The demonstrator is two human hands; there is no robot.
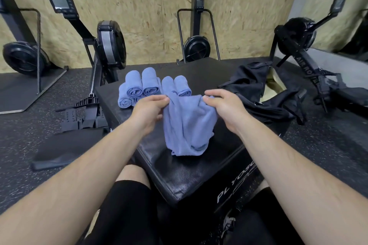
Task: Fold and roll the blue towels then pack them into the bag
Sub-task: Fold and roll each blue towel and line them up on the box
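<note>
The left hand [151, 108] and the right hand [225, 105] hold one towel [189, 125] by its top edge, the left hand at the left corner and the right hand at the right corner. The towel hangs down from the grip, and its bottom end rests on the box [179, 175] under the grip. Just behind the grip, a little to the left, the rolled towels [147, 87] lie on the box, some on top of others. Right of the grip and a bit behind it, the bag [251, 89] lies at the box's right edge. Left of the grip, down on the floor, lies a mat [67, 149]. A rowing machine [107, 45] stands behind the mat.
</note>
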